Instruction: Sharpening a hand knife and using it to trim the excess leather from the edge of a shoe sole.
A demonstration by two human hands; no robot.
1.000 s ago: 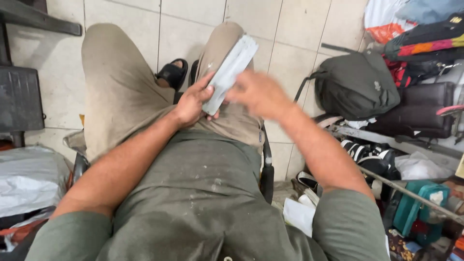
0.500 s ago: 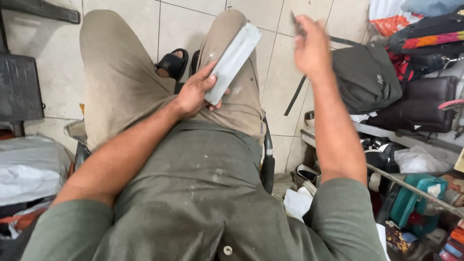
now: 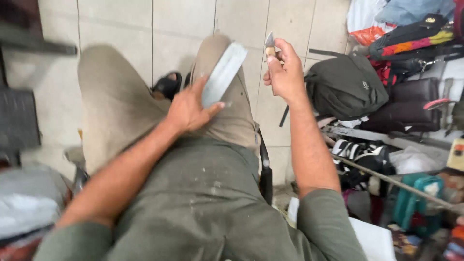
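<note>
left hand (image 3: 189,108) gripping long pale grey sharpening block (image 3: 223,73) on thigh | right hand (image 3: 285,72) pinching small steel blade (image 3: 269,42) | pale tiled floor (image 3: 125,24), dark bags (image 3: 345,87) lying rightward

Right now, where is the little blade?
In the head view, the little blade is pinched in the right hand, raised above the right knee, just right of the grey block the left hand holds.

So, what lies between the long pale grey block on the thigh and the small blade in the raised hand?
Head view: between the long pale grey block and the small blade in the right hand, no object; only tiled floor behind.
</note>
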